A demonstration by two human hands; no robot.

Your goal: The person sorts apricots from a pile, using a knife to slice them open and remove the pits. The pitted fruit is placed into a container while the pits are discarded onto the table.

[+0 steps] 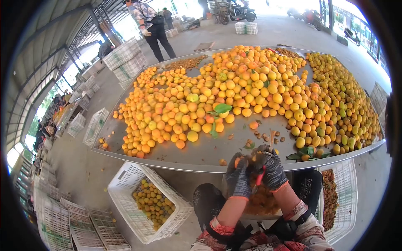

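Note:
Both of my hands wear dark gloves and meet at the near edge of a metal table [201, 155]. In my left hand [238, 175], closed, is an orange fruit [238, 162]. My right hand [271, 169] is wrapped round a small tool with a red handle [260, 176], close beside the left. A large heap of orange-yellow apricots [234, 83] covers much of the table. Brown pits [264, 137] and a loose apricot [253, 125] lie just beyond my hands. Below them, between my knees, is a container of orange pieces [261, 201].
A white crate [144, 226] of yellow-green fruit stands at the lower left; another crate [349, 201] with brown pits is at the right. Greener fruit [343, 100] lies on the table's right. Stacked crates [125, 60] and a standing person [153, 29] are beyond the table.

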